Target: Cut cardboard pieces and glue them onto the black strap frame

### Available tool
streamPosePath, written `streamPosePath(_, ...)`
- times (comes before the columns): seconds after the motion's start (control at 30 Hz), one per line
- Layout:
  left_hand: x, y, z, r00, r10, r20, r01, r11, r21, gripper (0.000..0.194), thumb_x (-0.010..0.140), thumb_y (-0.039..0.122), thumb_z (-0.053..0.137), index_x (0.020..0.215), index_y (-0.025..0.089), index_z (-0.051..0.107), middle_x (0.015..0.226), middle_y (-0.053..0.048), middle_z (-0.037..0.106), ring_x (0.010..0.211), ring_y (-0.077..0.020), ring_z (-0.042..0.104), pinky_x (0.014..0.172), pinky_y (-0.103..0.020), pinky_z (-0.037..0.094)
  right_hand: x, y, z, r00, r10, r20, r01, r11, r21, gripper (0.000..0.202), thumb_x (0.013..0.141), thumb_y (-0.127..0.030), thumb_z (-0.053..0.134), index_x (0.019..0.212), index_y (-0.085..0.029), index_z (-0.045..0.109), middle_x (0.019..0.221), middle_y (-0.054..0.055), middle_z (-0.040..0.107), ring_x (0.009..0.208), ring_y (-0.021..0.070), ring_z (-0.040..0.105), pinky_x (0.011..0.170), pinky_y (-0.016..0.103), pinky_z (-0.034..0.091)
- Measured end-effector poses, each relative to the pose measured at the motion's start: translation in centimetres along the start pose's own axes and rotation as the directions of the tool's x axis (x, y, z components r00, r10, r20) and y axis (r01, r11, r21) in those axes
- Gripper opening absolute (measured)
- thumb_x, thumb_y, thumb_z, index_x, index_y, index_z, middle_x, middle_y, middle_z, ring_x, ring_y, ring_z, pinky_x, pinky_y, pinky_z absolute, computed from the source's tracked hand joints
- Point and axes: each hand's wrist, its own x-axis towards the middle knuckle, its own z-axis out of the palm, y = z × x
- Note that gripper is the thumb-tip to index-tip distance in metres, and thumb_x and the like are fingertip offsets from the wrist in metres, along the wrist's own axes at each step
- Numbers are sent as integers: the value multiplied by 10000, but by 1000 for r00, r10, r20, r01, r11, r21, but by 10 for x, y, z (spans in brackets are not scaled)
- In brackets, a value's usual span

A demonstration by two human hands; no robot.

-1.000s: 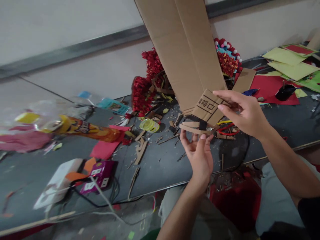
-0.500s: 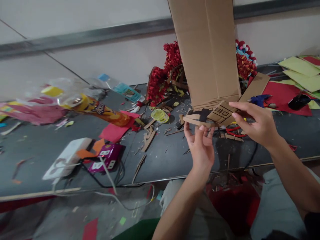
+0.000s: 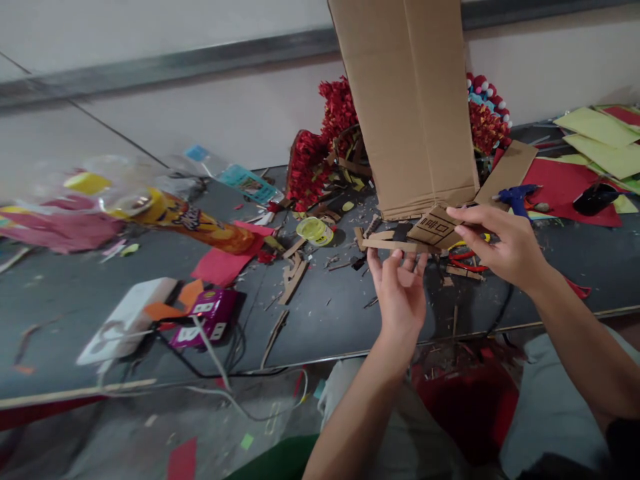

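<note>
My left hand [image 3: 400,287] pinches a thin cardboard strip [image 3: 390,245] from below, thumb in front and fingers behind. A printed cardboard piece [image 3: 434,227] with black markings is joined to or touching the strip's right end. My right hand [image 3: 493,243] grips that piece at its upper right corner between thumb and fingers. A dark patch shows between strip and piece. Behind them stands a tall cardboard panel [image 3: 415,107], close to the held pieces. Under my right hand lie red-handled pliers or scissors [image 3: 467,259], partly hidden.
On the grey table [image 3: 320,320] are an orange drink bottle [image 3: 200,223], a yellow-green tub [image 3: 315,231], a white power strip [image 3: 127,320], a purple box [image 3: 210,317], a blue glue gun [image 3: 517,195] and red paper [image 3: 560,187]. Cardboard scraps lie around.
The held strip has tilted so its edge looks narrower, and the printed piece has turned slightly. Both hands keep their grips. The whole view has shifted a little.
</note>
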Motion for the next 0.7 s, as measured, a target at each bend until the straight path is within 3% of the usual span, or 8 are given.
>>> streamPosePath(0.27,0,3,4,998,-47,-33,45,997,-63,489,636,240,698,1052,312,452,867,54,558,786,-91,584,824,-272,444,-3,6,2,1000,-10,-16,11,1000,20,259,903,-204,526,1133,-231,643,1073,49,729,942,167,693,837,306,560)
streamPosePath(0.7,3,5,-2,995,-31,93,40,995,-94,259,691,243,649,919,283,534,942,21,634,838,-108,596,795,-250,451,-6,0,6,993,-74,-93,76,997,18,301,887,-134,541,1149,-253,628,1089,19,725,981,147,685,878,277,549)
